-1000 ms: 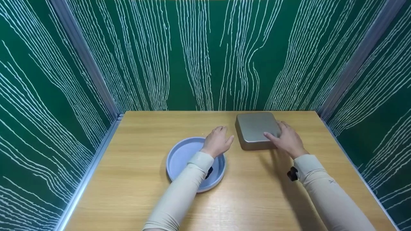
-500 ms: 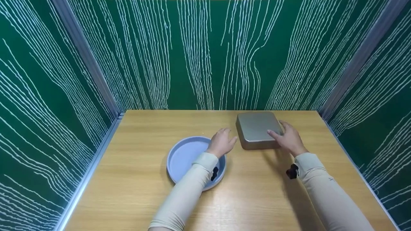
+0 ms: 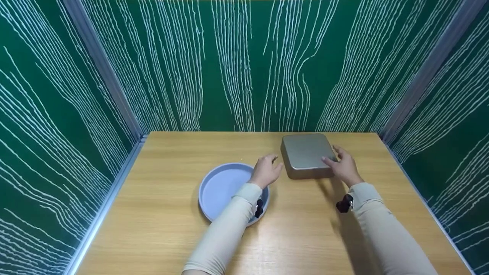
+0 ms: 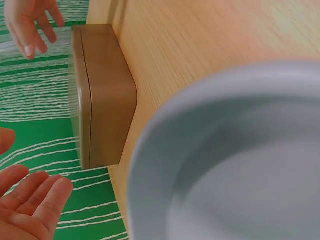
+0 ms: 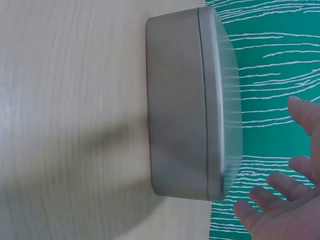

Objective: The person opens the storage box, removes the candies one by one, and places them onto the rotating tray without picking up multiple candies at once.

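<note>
A square metal tin box (image 3: 307, 151) with its lid on sits toward the back right of the table. My right hand (image 3: 345, 168) hovers by its right side, overlapping its corner in the head view. The right wrist view shows those fingers (image 5: 287, 187) loosely spread, with a gap between them and the tin. Left of the tin is my left hand (image 3: 266, 170), above the right rim of a round blue-grey plate (image 3: 217, 187) with raised sides. Its fingers (image 4: 52, 200) are relaxed and hold nothing, apart from the tin in the left wrist view.
The wooden table (image 3: 160, 214) meets a green wall (image 3: 259, 76) with white wavy lines just behind the tin. Similar panels and metal posts (image 3: 103, 68) enclose the left and right sides. My left forearm crosses over part of the plate.
My left hand has shifted slightly right, toward the tin. My right hand has drawn slightly right, so its thumb covers less of the lid. The tin and plate stay in place.
</note>
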Motion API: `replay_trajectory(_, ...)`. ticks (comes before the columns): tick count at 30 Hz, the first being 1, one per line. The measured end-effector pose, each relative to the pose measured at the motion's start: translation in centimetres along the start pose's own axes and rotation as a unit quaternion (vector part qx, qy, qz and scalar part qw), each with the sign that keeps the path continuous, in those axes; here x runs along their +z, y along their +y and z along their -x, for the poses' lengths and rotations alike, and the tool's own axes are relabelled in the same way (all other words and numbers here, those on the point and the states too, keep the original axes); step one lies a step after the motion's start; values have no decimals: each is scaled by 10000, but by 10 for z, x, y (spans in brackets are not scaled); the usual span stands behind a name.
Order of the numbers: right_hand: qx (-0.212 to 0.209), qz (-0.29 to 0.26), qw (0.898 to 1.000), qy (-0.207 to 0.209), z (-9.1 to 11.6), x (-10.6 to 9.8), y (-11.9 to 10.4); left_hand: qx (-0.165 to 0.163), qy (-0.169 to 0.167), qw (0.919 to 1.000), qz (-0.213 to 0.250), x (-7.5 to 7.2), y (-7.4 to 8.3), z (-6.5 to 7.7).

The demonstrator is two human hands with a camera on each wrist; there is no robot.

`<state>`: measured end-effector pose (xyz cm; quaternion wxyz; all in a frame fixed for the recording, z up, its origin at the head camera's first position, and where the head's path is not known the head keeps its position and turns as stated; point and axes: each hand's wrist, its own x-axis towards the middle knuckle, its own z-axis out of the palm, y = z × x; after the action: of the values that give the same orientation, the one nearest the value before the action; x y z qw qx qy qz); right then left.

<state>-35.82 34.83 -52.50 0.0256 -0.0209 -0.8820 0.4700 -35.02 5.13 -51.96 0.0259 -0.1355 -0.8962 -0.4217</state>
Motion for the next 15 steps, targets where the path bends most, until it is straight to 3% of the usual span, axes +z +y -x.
replay_trajectory(6,295,-79,9995,-23,-4,6,10,-239,-4,9989,396,5,-2,-2)
replay_trajectory(15,916,-175,9956,-124,-5,11,24,-467,-145,9980,400,13,-1,0)
